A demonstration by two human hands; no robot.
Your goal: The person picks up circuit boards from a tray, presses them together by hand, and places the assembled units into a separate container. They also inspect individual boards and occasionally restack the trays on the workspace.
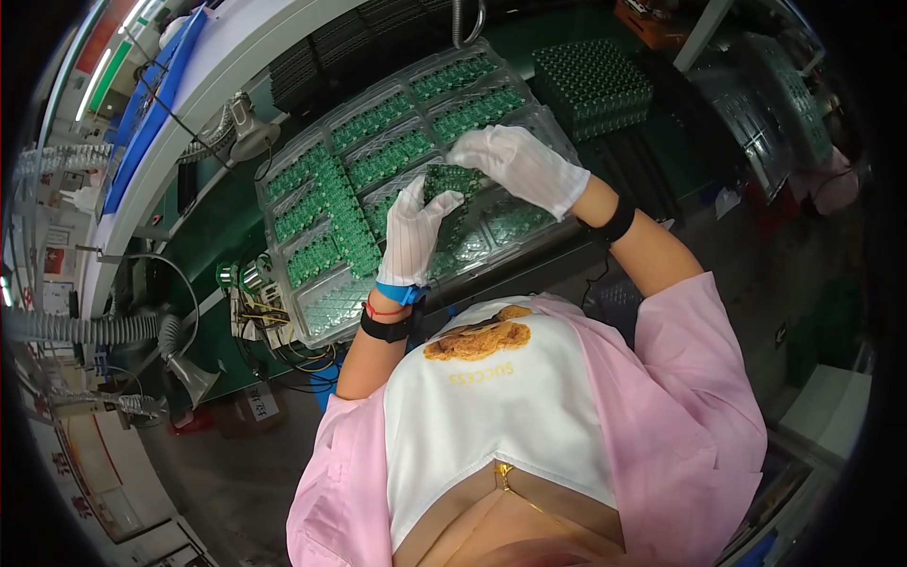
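A small green circuit board point(450, 180) is held between both of my white-gloved hands. My left hand point(416, 234) pinches its lower left edge. My right hand point(518, 163) covers its upper right side. The board hovers just over a clear plastic tray point(283, 274) whose pockets hold several green circuit boards point(333, 210). Some pockets near my hands look empty.
A stack of green boards point(590, 87) stands at the back right. Flexible grey hoses point(85, 329) with funnel ends point(194, 378) sit at left. Yellow and black cables point(274, 326) lie by the tray's near left corner. Black ribbed trays point(316, 59) lie behind.
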